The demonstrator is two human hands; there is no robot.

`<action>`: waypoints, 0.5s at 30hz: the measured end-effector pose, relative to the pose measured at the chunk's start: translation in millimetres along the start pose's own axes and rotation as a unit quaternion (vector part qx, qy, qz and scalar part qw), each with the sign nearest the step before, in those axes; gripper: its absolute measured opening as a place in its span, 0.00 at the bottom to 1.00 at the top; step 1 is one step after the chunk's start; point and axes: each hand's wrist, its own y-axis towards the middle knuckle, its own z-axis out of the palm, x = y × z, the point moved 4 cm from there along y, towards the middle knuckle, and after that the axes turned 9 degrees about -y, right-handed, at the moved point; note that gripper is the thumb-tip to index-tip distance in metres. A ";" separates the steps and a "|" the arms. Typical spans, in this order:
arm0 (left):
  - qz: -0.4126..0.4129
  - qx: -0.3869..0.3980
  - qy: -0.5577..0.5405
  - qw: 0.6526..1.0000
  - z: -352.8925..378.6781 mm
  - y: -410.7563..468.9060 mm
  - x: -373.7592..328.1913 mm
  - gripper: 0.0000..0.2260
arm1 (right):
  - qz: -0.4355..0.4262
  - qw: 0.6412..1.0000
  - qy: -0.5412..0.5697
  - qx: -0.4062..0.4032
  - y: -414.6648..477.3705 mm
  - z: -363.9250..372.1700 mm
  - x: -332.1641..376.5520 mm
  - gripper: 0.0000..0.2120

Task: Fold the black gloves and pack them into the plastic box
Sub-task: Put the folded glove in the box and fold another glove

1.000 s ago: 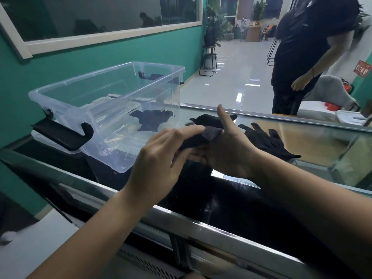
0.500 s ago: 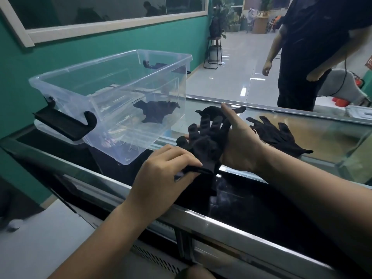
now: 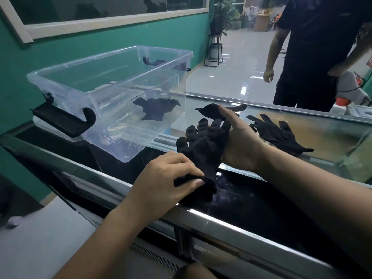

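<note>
Cloth this thin is going to handle as light, limp and quiet: the black glove [image 3: 203, 146] being worked is lying spread on the glass counter [image 3: 332, 137], near the counter's front edge, just beside the near right corner of the plastic box [image 3: 112, 91]. The left hand [image 3: 161, 188] is pinching the cuff end, fingers closed on the fabric, while the right hand [image 3: 239, 146] is lying flat and open against the glove's finger side, thumb raised, steadying rather than gripping. Judging by the slack, the cuff and the fingertips are the sensible places to take hold, since a fold will not be keeping itself without pressure. One folded glove [image 3: 155, 109] is already sitting inside the box. A spare glove [image 3: 279, 133] is lying farther right on the counter, and another dark one [image 3: 213, 110] is sitting just behind the right hand. Room is opening freely over the box's rim; a bystander [image 3: 314, 53] is standing beyond the counter's far edge.
</note>
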 end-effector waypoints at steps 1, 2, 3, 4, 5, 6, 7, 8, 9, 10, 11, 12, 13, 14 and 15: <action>-0.004 0.001 -0.003 1.000 0.0 0.2 -0.1 0.08 | -0.002 1.000 -0.007 -0.004 -0.5 -0.1 0.0 0.23; -0.009 0.001 -0.006 1.000 -0.2 0.5 -0.4 0.09 | -0.005 1.000 -0.020 -0.005 -2.4 1.2 0.5 0.25; -0.014 0.000 -0.012 1.000 -0.5 1.1 0.5 0.08 | -0.006 0.999 -0.032 -0.006 -2.9 1.6 0.5 0.27; -0.016 -0.001 -0.018 1.000 -0.7 1.7 1.9 0.07 | -0.007 0.999 -0.041 -0.006 -3.4 2.6 0.3 0.28; -0.022 -0.002 -0.023 0.999 -1.0 2.8 4.0 0.07 | -0.008 0.999 -0.045 -0.003 -4.4 4.6 0.1 0.28; -0.031 0.000 -0.025 0.999 -1.2 4.1 5.9 0.08 | -0.008 0.999 -0.043 -0.003 -4.6 5.1 0.2 0.28; -0.040 0.007 -0.023 0.999 -0.8 5.2 7.2 0.09 | -0.007 0.999 -0.036 -0.007 -4.3 4.5 0.1 0.28; -0.044 0.016 -0.011 0.999 0.2 5.5 7.9 0.10 | -0.007 1.000 -0.028 -0.011 -4.0 4.2 0.0 0.28; -0.043 0.022 0.008 0.999 1.1 5.6 7.9 0.10 | -0.005 1.000 -0.021 -0.016 -3.9 4.3 -0.4 0.27; -0.041 0.026 0.028 0.998 1.4 5.4 7.7 0.10 | -0.006 1.000 -0.009 -0.020 -4.4 5.9 0.2 0.27; -0.045 0.029 0.041 0.998 1.2 5.6 8.3 0.11 | -0.011 1.000 0.008 -0.022 -4.4 6.8 1.2 0.29; -0.055 0.033 0.047 0.997 0.5 5.8 9.1 0.13 | -0.016 0.999 0.017 -0.027 -4.5 6.2 2.1 0.31; -0.071 0.039 0.047 0.996 -0.7 6.5 10.5 0.15 | -0.024 0.999 0.011 -0.034 -4.4 4.2 2.9 0.31; -0.093 0.049 0.044 0.993 -1.6 7.0 11.8 0.17 | -0.032 0.999 -0.007 -0.042 -4.3 1.5 3.7 0.29; -0.115 0.059 0.038 0.991 -1.8 7.5 13.7 0.19 | -0.038 0.997 -0.030 -0.055 -5.7 -0.1 5.2 0.29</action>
